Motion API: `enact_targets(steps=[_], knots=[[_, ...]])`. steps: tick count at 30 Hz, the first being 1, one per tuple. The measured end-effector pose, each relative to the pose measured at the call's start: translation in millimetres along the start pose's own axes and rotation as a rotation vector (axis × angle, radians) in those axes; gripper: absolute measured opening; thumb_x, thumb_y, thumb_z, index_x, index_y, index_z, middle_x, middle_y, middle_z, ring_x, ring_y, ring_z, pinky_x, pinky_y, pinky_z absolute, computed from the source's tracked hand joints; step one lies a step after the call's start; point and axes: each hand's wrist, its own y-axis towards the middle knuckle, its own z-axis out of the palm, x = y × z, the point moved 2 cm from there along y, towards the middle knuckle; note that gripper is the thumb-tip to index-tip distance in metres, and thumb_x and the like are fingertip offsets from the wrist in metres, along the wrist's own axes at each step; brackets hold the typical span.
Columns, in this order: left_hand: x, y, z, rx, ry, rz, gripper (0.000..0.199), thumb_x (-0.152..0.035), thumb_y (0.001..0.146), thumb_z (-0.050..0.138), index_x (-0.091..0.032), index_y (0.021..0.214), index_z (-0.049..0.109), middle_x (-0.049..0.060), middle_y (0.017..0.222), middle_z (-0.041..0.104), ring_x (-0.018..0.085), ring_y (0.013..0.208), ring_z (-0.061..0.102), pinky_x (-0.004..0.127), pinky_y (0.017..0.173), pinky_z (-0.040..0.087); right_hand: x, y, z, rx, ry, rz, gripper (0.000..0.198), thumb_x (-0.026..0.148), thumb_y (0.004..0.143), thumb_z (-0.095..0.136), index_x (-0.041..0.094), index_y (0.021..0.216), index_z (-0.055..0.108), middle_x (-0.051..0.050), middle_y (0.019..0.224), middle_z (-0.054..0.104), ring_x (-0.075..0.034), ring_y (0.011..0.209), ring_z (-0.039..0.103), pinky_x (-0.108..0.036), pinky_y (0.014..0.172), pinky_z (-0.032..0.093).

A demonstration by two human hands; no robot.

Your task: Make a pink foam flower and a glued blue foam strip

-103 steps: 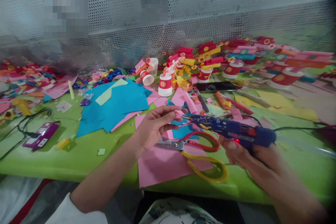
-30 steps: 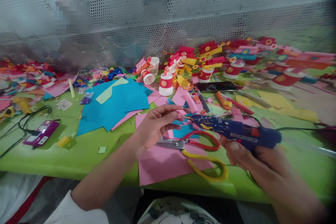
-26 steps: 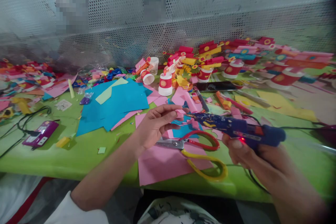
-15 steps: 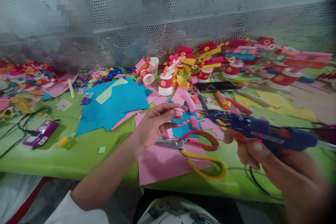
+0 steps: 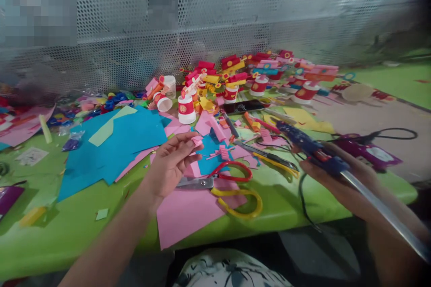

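- left hand [image 5: 171, 163]: pinching pink paper bit [image 5: 197, 141]
- right hand [image 5: 340, 193]: gripping glue gun [image 5: 306, 143]
- scissors [image 5: 205, 183]: just right of left hand
- big blue paper [image 5: 117, 143]: left of left hand

White clothing [image 5: 218, 273] with dark, leaf-like markings is showing below and between the left hand [image 5: 171, 161] and right hand [image 5: 341, 193].

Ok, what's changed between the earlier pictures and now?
The right grip has drawn the glue gun rightward, away from the pink piece; the camera view has swung right too. Nothing was let go: the left grip still pinches that piece. The scissors still lie across the pink sheet.
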Motion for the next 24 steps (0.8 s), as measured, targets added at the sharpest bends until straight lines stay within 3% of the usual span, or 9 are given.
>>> enact_targets(steps=[3,5,7,10,13,17,24], knots=[[1,0,1,-0.018,-0.022,-0.014,0.018,-0.021,0.083,0.08,-0.022,0.101,0.079,0.002,0.093,0.077,0.014,0.092,0.074,0.019,0.077,0.061,-41,15,-9,0.094,-0.167,-0.131,0.044,0.056,0.083,0.061,0.024,0.113,0.061,-0.008,0.088,0.07,-0.024,0.072,0.065,-0.036,0.067,0.055],[1,-1,1,-0.007,-0.027,-0.025,0.018,-0.021,0.083,0.08,-0.022,0.101,0.079,0.001,0.092,0.077,0.014,0.092,0.074,0.02,0.077,0.061,-66,24,-16,0.119,-0.314,-0.249,0.041,0.05,0.086,0.055,0.022,0.115,0.059,-0.014,0.102,0.068,-0.029,0.09,0.068,-0.04,0.083,0.056],[2,-1,1,0.009,-0.027,-0.032,0.018,-0.021,0.083,0.08,-0.022,0.102,0.079,0.001,0.093,0.077,0.014,0.092,0.074,0.021,0.078,0.061,-88,32,-23,0.12,-0.445,-0.325,0.046,0.045,0.087,0.048,0.019,0.124,0.056,-0.019,0.113,0.064,-0.033,0.102,0.067,-0.044,0.089,0.056],[3,-1,1,0.025,-0.018,-0.03,0.02,-0.022,0.084,0.08,-0.022,0.103,0.079,0.001,0.095,0.077,0.015,0.094,0.074,0.022,0.079,0.061,-112,41,-25,0.174,-0.699,-0.224,0.053,0.044,0.091,0.041,0.018,0.136,0.053,-0.021,0.132,0.059,-0.036,0.11,0.066,-0.048,0.089,0.055],[2,-2,1,0.026,-0.007,-0.032,0.02,-0.024,0.083,0.081,-0.023,0.103,0.079,0.001,0.097,0.077,0.016,0.095,0.074,0.022,0.08,0.06,-119,48,-23,0.26,-0.825,-0.097,0.053,0.04,0.096,0.037,0.018,0.143,0.05,-0.025,0.142,0.054,-0.04,0.118,0.063,-0.052,0.089,0.051],[2,-2,1,0.016,-0.002,-0.04,0.022,-0.024,0.082,0.081,-0.022,0.104,0.078,0.002,0.097,0.077,0.016,0.095,0.074,0.023,0.08,0.06,-115,58,-17,0.352,-0.8,-0.067,0.051,0.033,0.097,0.04,0.017,0.144,0.05,-0.031,0.144,0.052,-0.042,0.125,0.059,-0.055,0.091,0.044],[3,-2,1,0.01,-0.002,-0.045,0.022,-0.023,0.082,0.081,-0.022,0.105,0.078,0.002,0.097,0.077,0.016,0.097,0.074,0.023,0.081,0.059,-124,68,-14,0.402,-0.759,-0.095,0.047,0.031,0.098,0.038,0.015,0.139,0.056,-0.031,0.141,0.055,-0.04,0.128,0.056,-0.051,0.09,0.044]])
